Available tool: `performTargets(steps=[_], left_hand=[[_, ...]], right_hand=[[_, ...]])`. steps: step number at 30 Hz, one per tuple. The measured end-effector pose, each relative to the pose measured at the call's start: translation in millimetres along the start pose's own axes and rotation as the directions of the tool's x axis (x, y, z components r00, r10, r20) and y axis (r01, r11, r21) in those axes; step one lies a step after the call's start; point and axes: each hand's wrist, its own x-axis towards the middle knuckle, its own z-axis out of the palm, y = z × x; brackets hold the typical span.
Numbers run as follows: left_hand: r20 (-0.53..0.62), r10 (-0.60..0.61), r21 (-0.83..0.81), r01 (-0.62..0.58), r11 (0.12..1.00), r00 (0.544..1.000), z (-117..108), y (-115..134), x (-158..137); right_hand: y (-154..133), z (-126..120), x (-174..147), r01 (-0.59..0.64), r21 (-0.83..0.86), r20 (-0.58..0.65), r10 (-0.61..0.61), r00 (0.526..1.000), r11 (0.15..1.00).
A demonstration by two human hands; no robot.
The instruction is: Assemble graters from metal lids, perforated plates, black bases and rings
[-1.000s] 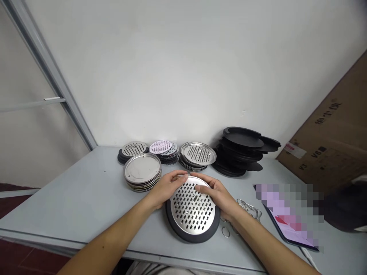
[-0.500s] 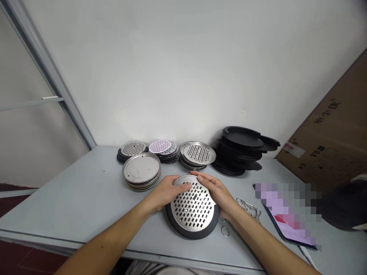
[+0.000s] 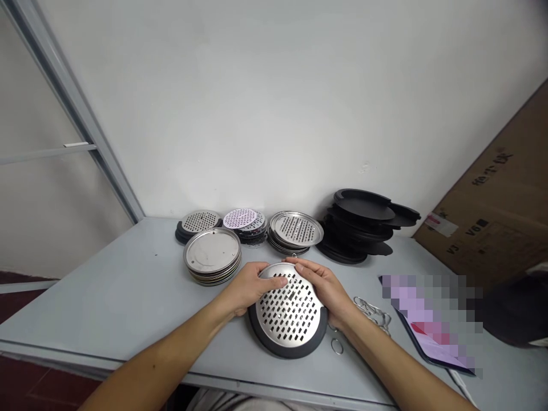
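Perforated metal disc [image 3: 289, 308] in a black rim [image 3: 287, 352] is being held near the desk's [image 3: 115, 285] front edge, gripped by the fingers [image 3: 274, 283] of the left hand [image 3: 248, 287] at its 10 o'clock and the right hand [image 3: 326, 288] at its 2. Desk's being shared with stacked metal plates [image 3: 213, 251] out at 10, loose ring [image 3: 337, 353] at 4.

Seen from a head-worn camera above the near edge of a smooth, light grey table [image 3: 111, 302], the view faces forward and down toward a white wall [image 3: 235, 103] behind the far edge. The wide frame takes in the far left corner and reaches a large brown cardboard box [image 3: 483, 200] at right. A round, silver, perforated metal plate [image 3: 291, 317] near the table's front edge appears close, low and just right of centre.
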Motion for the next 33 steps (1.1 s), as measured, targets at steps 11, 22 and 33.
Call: performTargets(steps=[11, 22, 33], left_hand=[[0.048, 0.018, -0.014, -0.018, 1.000, 0.999, 0.3, 5.5, -2.0], [-0.003, 0.089, 0.078, -0.088, 0.993, 0.996, -3.3, 5.0, -2.7], [0.016, 0.023, -0.275, -0.018, 0.961, 1.000, -18.1, 18.0, -0.1]], right_hand=[[1.5, -1.1, 0.9, 0.031, 0.015, -0.002, -0.031, 1.000, 0.999], [-0.9, 1.2, -1.6, 0.022, 0.030, 0.007, -0.022, 1.000, 0.999], [-6.6, 5.6, -6.4, 0.077, 0.111, 0.146, -0.092, 0.985, 0.991]])
